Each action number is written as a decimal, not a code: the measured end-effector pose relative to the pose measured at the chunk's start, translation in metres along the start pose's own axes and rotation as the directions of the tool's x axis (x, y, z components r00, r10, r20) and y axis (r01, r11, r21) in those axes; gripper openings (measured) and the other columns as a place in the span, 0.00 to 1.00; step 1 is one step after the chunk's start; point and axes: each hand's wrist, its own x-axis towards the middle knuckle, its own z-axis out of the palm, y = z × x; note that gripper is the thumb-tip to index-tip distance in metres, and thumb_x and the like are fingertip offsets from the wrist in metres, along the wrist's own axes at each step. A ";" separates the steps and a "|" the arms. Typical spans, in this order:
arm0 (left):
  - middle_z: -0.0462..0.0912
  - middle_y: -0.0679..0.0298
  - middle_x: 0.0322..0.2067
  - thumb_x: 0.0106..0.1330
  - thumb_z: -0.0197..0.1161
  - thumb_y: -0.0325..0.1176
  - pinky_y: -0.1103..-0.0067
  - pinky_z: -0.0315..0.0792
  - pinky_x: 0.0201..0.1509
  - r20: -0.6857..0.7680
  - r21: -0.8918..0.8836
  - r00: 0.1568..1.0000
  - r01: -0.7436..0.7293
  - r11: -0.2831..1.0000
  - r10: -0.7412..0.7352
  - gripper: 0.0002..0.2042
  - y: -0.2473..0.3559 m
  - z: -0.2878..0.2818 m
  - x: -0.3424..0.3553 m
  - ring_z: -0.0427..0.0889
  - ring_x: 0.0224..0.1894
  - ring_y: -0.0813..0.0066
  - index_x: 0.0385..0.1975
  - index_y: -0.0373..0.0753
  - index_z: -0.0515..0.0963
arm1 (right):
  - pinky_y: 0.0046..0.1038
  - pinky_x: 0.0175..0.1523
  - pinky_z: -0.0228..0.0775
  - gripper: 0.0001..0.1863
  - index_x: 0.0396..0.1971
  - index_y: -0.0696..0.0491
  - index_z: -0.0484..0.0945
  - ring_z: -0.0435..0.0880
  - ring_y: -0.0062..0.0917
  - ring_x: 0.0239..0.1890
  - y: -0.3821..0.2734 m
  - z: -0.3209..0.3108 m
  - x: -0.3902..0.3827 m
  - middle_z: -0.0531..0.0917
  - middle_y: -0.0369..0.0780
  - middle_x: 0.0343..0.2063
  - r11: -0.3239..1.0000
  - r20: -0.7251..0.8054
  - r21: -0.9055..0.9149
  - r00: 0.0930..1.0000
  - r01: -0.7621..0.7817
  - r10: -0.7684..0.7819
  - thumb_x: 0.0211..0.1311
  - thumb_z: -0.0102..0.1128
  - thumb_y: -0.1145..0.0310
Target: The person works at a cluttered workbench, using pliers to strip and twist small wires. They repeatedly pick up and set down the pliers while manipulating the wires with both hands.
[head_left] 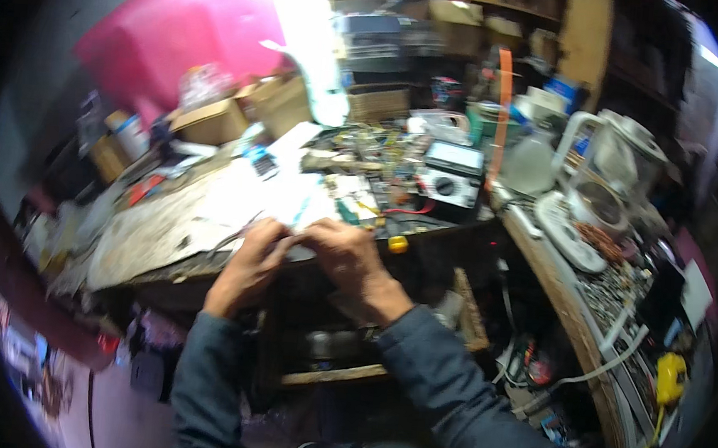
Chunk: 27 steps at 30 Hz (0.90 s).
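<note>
My left hand [254,262] and my right hand [350,258] meet at the front edge of the workbench [145,246]. Both have their fingers closed around something small and thin between them, too blurred to name. A dark thin strand, perhaps a wire, runs out beside the left fingers. Just right of my right hand a yellow knob-like thing [397,244] sits at the bench edge. Beyond the hands stands an analog multimeter [449,180] with a red lead [410,210]. A white, brightly lit patch of the bench lies under and behind the fingers.
Small parts and tools [364,154] clutter the bench's back. Cardboard boxes [212,120] stand at the back left. On the right-hand bench are a blender jug [631,147], copper wire [599,242] and a yellow tool [670,379]. An open drawer [336,375] is below the hands.
</note>
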 end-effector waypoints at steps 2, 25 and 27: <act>0.75 0.57 0.31 0.71 0.62 0.28 0.71 0.68 0.41 0.011 -0.010 0.998 0.054 0.999 -0.054 0.06 0.006 -0.005 -0.006 0.73 0.34 0.64 0.36 0.31 0.77 | 0.38 0.34 0.80 0.03 0.36 0.52 0.81 0.87 0.42 0.33 -0.001 0.008 -0.001 0.83 0.43 0.32 0.999 -0.048 -0.030 0.998 0.044 -0.045 0.66 0.60 0.73; 0.79 0.55 0.35 0.59 0.66 0.22 0.66 0.74 0.47 -0.040 0.496 0.947 -0.257 0.829 0.318 0.05 0.032 -0.007 -0.025 0.80 0.41 0.55 0.32 0.33 0.77 | 0.28 0.33 0.76 0.06 0.32 0.63 0.82 0.84 0.25 0.27 0.002 0.019 -0.005 0.85 0.45 0.24 0.861 0.104 0.449 0.971 -0.238 0.214 0.61 0.68 0.75; 0.79 0.57 0.34 0.57 0.67 0.22 0.65 0.74 0.48 0.009 0.674 0.890 -0.342 0.655 0.455 0.06 0.055 -0.004 -0.025 0.80 0.43 0.56 0.32 0.34 0.78 | 0.25 0.30 0.74 0.07 0.31 0.62 0.82 0.82 0.23 0.24 0.000 0.016 -0.003 0.84 0.40 0.22 0.793 0.165 0.511 0.943 -0.332 0.289 0.62 0.68 0.74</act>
